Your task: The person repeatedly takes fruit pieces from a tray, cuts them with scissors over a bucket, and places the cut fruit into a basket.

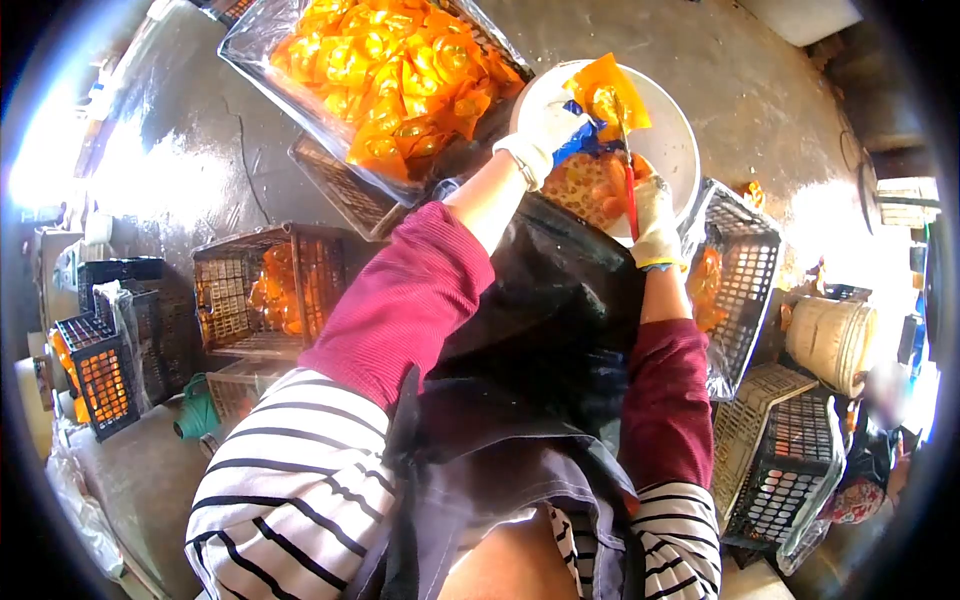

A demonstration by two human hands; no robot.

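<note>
My left hand, in a white glove with blue fingers, is closed at the lower edge of an orange plastic packet over a white bucket. In my right hand, gloved in white with orange fingers, is a red-handled knife. Its thin dark blade points away from me and crosses the front of the packet. Whether the blade touches the packet I cannot tell. Below both hands, the bucket holds a mass of small, pale orange round pieces. My fingertips are partly hidden by the gloves' overlap with the packet.
A plastic-lined crate heaped with orange packets stands at the upper left. A dark crate is close by my right forearm. More crates lie to the left, and a wooden-looking tub stands at right. The floor looks wet.
</note>
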